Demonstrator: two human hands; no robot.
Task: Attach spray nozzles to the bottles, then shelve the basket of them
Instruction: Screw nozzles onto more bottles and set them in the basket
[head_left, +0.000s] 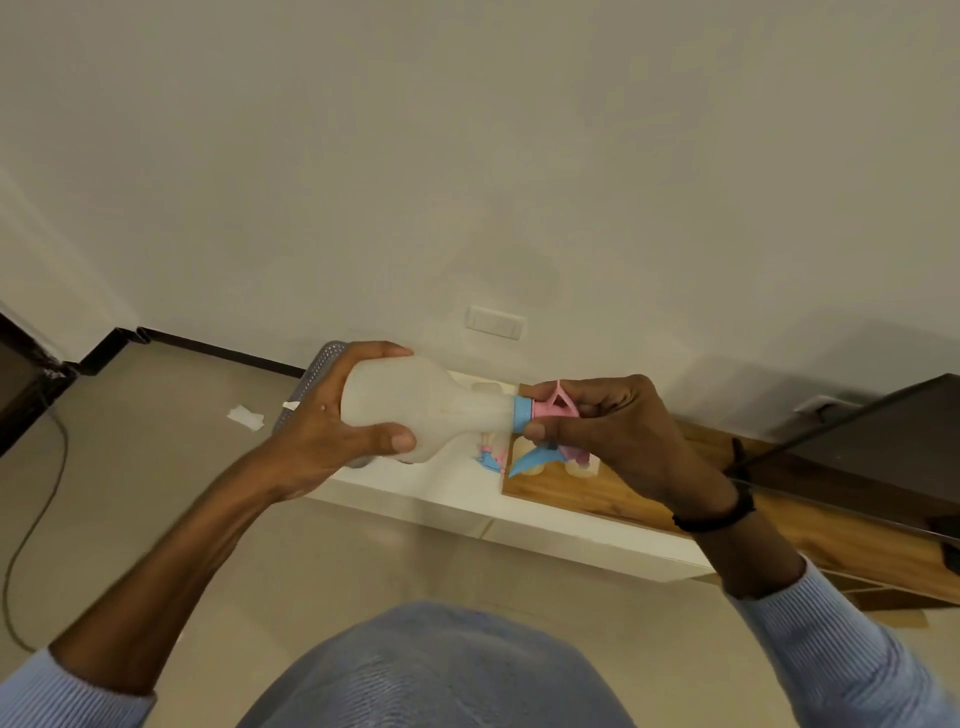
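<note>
This looks like a room in a home, most likely a living room. Beyond my left hand (332, 415) and right hand (613, 431) a plain cream wall (467, 156) fills the view, with a white switch plate (494, 322) just above them. Left of my left hand, dark skirting (218, 351) meets a beige floor (156, 441), where a loose cable (32, 519) trails. Under both hands runs a low white and wood cabinet (571, 499), and right of my right hand a dark flat screen (883, 441) rises over it, near a wall socket (821, 402)
</note>
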